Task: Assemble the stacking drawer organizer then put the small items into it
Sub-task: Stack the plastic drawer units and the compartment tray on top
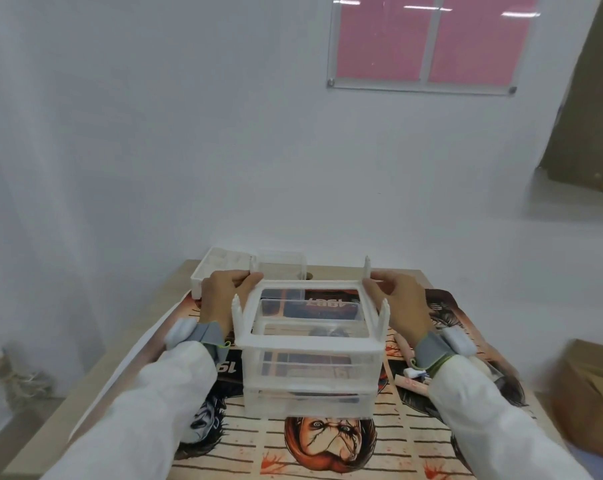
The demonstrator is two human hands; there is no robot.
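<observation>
A white plastic frame (308,344) with four upright corner posts sits on top of a clear stacked drawer unit (308,393) in the middle of the table. My left hand (223,299) grips the frame's far left corner. My right hand (400,303) grips its far right corner. Both drawers below look clear, with the printed mat showing through. A clear loose drawer (282,266) stands behind the frame. Small items (412,375), pink and white tubes, lie on the mat just right of the stack, partly hidden by my right wrist.
A white divided tray (211,268) sits at the table's far left corner. A printed poster mat (327,452) covers the wooden table (178,278). A cardboard box (591,386) stands off the table to the right. A white wall is close behind.
</observation>
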